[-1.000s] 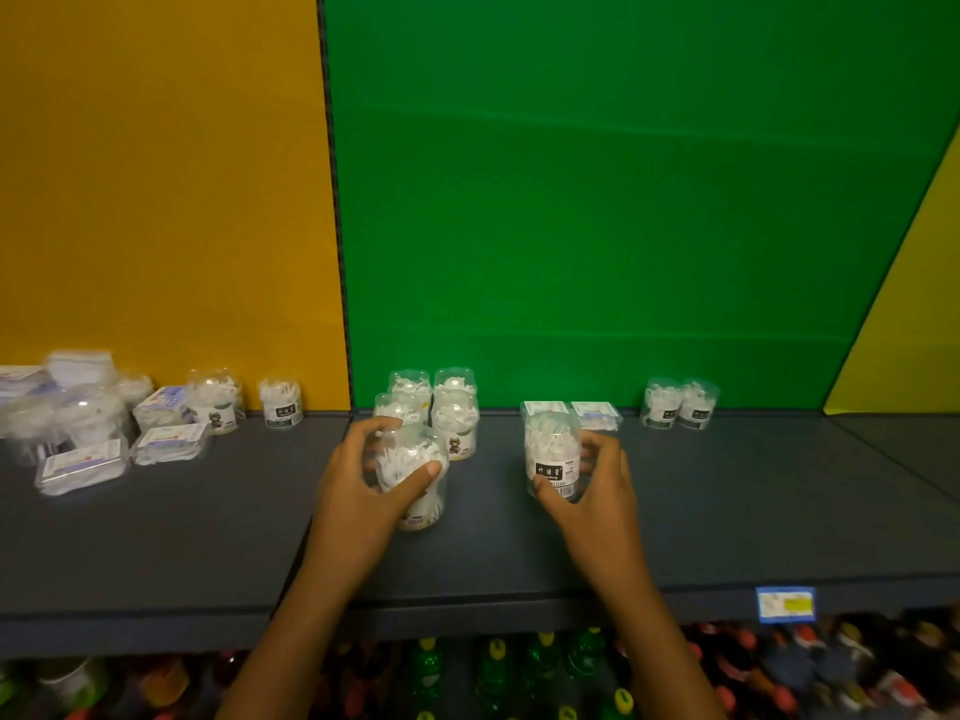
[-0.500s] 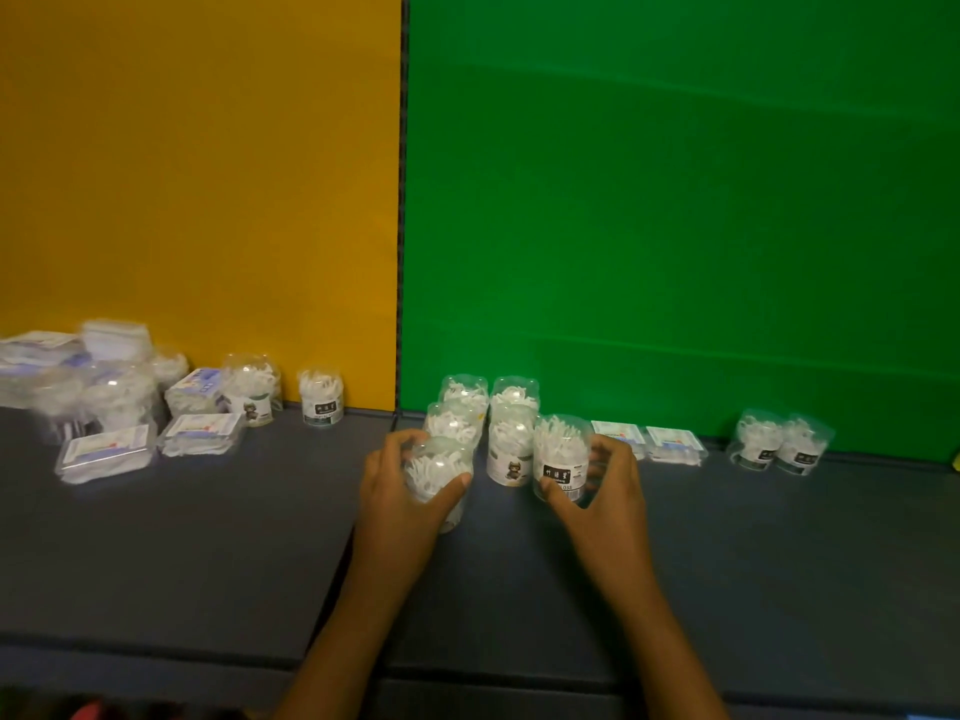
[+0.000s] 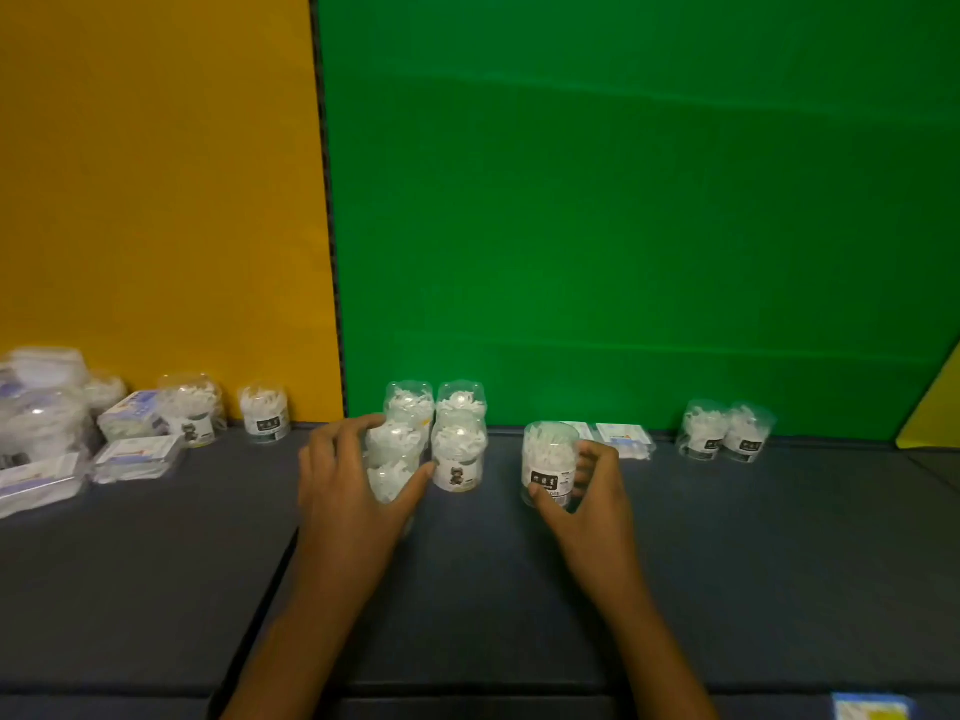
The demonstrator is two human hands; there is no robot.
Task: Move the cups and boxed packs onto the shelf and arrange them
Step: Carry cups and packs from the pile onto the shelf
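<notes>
On the dark grey shelf (image 3: 727, 563), the person's left hand (image 3: 348, 491) curls round a clear plastic cup of white picks (image 3: 392, 472), thumb on its right side and fingers over its left. That cup stands upright at the front of a tight cluster near the shelf's back edge, below the seam where the orange back panel (image 3: 156, 200) meets the green back panel (image 3: 623, 200). Just beside it on the right is a bear-labelled clear cup (image 3: 460, 454), and two more clear cups (image 3: 436, 402) stand behind, against the green panel.

The right hand (image 3: 592, 501) grips a black-labelled clear cup of white picks (image 3: 549, 462), thumb low on its front and fingers wrapped round its right side; this cup stands upright, apart from the cluster. Behind it, flat clear boxed packs (image 3: 623, 439) lie at the back edge, and a pair of small clear cups (image 3: 724, 431) stands further right along that edge.

Toward the shelf's left end, a lone clear cup (image 3: 265, 413) stands at the orange panel, with a loose heap of clear boxed packs and cups (image 3: 78, 439) beyond it. A blue and yellow price tag (image 3: 872, 706) sits on the shelf's front edge at the right.
</notes>
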